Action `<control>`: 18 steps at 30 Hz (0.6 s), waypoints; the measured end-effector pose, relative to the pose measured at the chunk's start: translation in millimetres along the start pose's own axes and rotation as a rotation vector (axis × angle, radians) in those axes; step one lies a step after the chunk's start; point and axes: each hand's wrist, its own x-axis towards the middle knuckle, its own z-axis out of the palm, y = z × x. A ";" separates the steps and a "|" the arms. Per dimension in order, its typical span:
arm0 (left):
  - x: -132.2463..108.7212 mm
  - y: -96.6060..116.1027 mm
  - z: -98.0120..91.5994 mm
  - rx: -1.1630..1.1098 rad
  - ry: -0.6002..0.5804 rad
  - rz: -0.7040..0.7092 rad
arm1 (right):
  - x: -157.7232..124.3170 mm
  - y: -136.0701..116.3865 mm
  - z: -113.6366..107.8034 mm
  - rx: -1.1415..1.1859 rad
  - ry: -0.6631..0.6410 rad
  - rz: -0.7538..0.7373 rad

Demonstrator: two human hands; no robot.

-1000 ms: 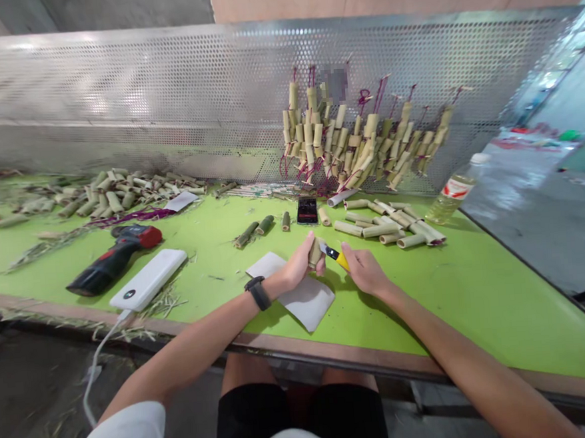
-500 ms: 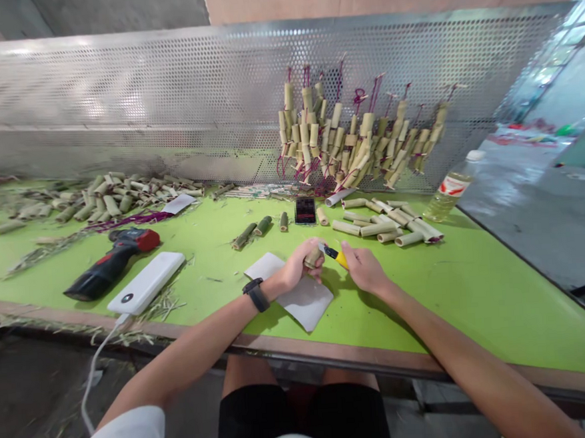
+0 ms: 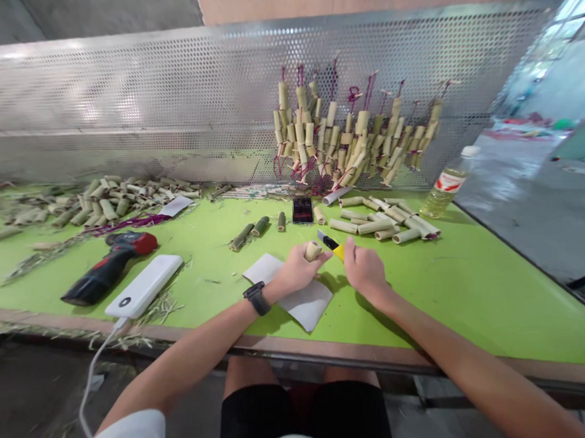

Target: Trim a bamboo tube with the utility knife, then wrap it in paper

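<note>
A short bamboo piece [image 3: 313,249] is gripped in my left hand [image 3: 300,270], its cut end facing up. My right hand [image 3: 365,267] is closed around the yellow handle of a utility knife [image 3: 333,244], whose blade points up and left. The blade is apart from the bamboo, just to its right. Beneath my left hand lies a sheet of white paper [image 3: 306,307], partly hidden by the hand and wrist. Beyond the hands, several loose bamboo pieces [image 3: 260,226] rest on the green tabletop near a small dark-screened device [image 3: 302,210].
Strung bamboo figures [image 3: 357,141] hang on the perforated metal panel [image 3: 163,88]. Left are a bamboo pile [image 3: 105,199], a cordless drill [image 3: 113,265] and a white power bank [image 3: 145,284] with its cable. Joined bamboo pieces [image 3: 378,226] and a bottle of yellowish liquid [image 3: 448,185] stand right.
The knife blade has come away from the bamboo piece. My left hand has turned the piece more upright, and my right hand has shifted slightly downward.
</note>
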 end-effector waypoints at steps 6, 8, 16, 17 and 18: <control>3.6 -5.8 0.6 -0.141 0.019 -0.031 | 6.3 3.2 -2.2 0.029 0.072 0.008; 5.7 -7.4 -1.8 -0.223 -0.001 -0.051 | 8.6 6.4 -2.6 0.056 0.059 0.014; 9.2 -16.4 -4.5 -0.427 -0.114 0.001 | 12.2 15.2 -1.0 0.204 -0.047 0.028; 9.2 -16.5 -4.7 -0.391 -0.120 0.024 | 12.4 15.4 -1.4 0.209 -0.048 0.026; 9.0 -16.1 -5.0 -0.348 -0.128 0.047 | 12.7 15.4 -2.1 0.213 -0.049 0.023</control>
